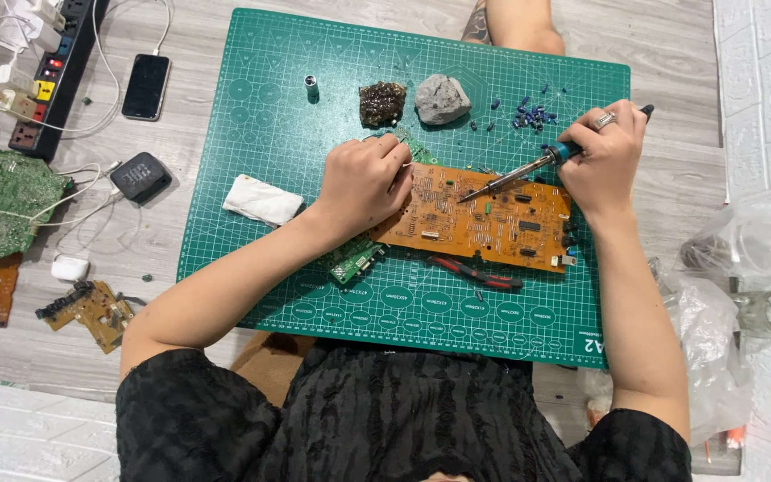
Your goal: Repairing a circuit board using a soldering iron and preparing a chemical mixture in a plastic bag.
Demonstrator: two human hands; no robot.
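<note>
Pale wood floor, green cutting mat [269,134] laid flat as work surface. Nearest on mat: red-handled pliers [475,272], lying just below the board's near edge. Orange circuit board [484,223] mid-mat, flat, overlapping a smaller green board [354,261] at its left end. Left hand [363,183] pressed on the orange board's left edge, fingers curled down, pinning it. Right hand [604,152] closed pen-style round a soldering iron [515,176]; tip resting on the board's upper middle.

Board judged light, stiff, thin; small parts likely fragile, so best held by bare edges. Iron to be held by the handle only.

White folded cloth [262,199] left of the hand. Farther: dark lump [382,103], grey stone [442,98], scattered blue parts [533,114]. Off mat, far left: phone [145,87], power strip [55,76], spare boards.
</note>
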